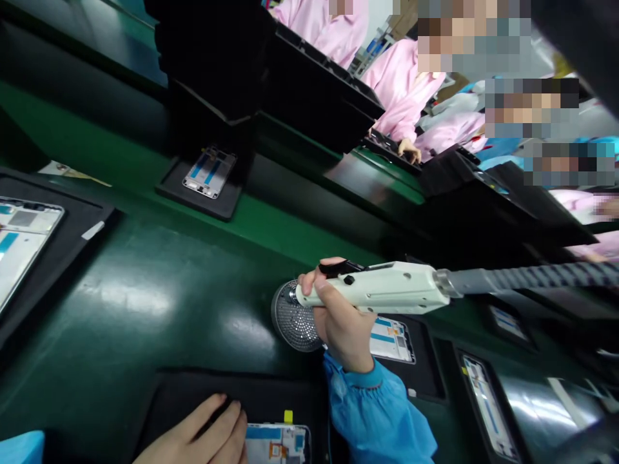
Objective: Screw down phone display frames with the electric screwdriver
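My right hand [338, 316] is shut around a white electric screwdriver [382, 288], whose grey ribbed cable [532, 277] runs off to the right. The driver's tip reaches toward a round grey perforated screw plate [293, 316] and looks close to it. My left hand [203, 432] rests at the bottom of the view on a black mat [232, 386], with its fingers together, next to a phone frame [278, 444] bearing a yellow tag. Another phone frame [393, 340] lies partly hidden under my right hand.
A green workbench [159, 290] carries black mats with more phone frames, including a large one [22, 251] at left and one [209, 172] on a far stand. Black stands [217, 64] divide the bench. Co-workers in pink smocks [401, 90] sit beyond.
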